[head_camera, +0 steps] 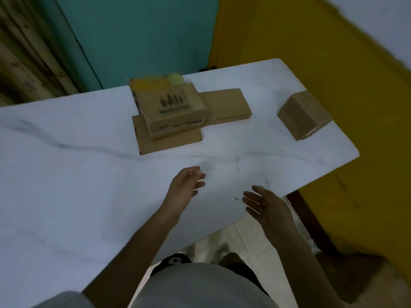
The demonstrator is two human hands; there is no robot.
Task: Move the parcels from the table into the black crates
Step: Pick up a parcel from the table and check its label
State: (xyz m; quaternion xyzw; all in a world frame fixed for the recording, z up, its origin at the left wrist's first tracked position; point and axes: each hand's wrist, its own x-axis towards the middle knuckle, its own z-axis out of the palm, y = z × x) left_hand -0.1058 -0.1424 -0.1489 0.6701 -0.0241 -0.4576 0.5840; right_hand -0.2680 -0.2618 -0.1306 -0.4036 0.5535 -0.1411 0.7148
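Your left hand hovers over the white marbled table, fingers loosely curled and relaxed, gripping nothing. Your right hand is at the table's near right edge, palm turned inward, fingers straight and spread, also holding nothing. The two hands face each other with bare tabletop between them.

All parcels lie farther up the table, well apart from your fingertips. Nearest is the flat brown parcel, straight beyond your left hand. The printed parcel sits on top of it, slightly skewed, dark bottle-like print on its lid. Behind that is a yellow-topped parcel, partly hidden, with a pale green round thing on it; too blurred to tell what it is. A second flat parcel lies to the right of the stack and seems to touch it. The small cube parcel stands alone near the table's right edge, beyond your right hand and apart from the rest.

Teal wall behind the table, yellow wall to the right.
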